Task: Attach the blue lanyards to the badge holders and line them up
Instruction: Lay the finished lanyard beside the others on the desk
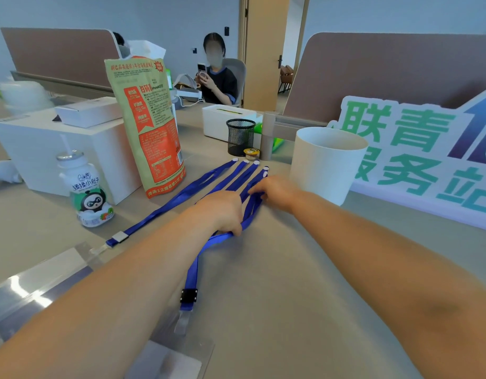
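Office. Brown desk divider (58, 53) at 10 o'clock, another (400, 69) at 2. Mesh pen cup (240, 136) at 12; person in swivel chair (238, 73) beyond; long beige desk (304, 269).

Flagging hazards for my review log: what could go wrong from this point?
1. The right hand works right beside the white cup; a sideways sweep could knock it.
2. The blue lanyards cross under the left hand, so tugging one may drag its neighbours out of line.
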Available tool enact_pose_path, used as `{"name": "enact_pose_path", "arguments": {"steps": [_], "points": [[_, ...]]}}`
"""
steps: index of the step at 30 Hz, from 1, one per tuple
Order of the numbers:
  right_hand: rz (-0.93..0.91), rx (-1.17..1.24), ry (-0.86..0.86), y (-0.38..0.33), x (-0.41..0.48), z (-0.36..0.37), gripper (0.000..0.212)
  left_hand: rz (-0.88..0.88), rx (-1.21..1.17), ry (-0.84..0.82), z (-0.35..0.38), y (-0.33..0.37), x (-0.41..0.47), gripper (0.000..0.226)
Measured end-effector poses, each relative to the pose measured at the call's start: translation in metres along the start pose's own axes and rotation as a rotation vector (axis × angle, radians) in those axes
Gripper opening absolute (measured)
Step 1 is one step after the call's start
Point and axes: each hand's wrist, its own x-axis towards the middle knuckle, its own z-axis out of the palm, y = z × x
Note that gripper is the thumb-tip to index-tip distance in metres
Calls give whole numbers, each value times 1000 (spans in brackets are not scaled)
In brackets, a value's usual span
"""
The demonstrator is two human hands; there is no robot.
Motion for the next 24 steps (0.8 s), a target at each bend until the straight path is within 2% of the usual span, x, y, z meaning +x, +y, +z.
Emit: {"name": "enact_pose_path", "arguments": {"steps": [4,9,14,20,24], "points": [[-40,-86,20,1,-6,4,37,1,26,144,4,2,-6,16],[62,-51,69,-3,-10,5,29,15,89,249,11,7,-13,13],[164,-97,119,-1,-14,10,30,75,-44,163,13,-1,-16,18],[207,-113,63,-5,-19,14,33,48,-93,86,9,-7,-30,14],[230,11,-50,-9,-21,13,53,-17,-125,-52,8,-3,-39,14]]}}
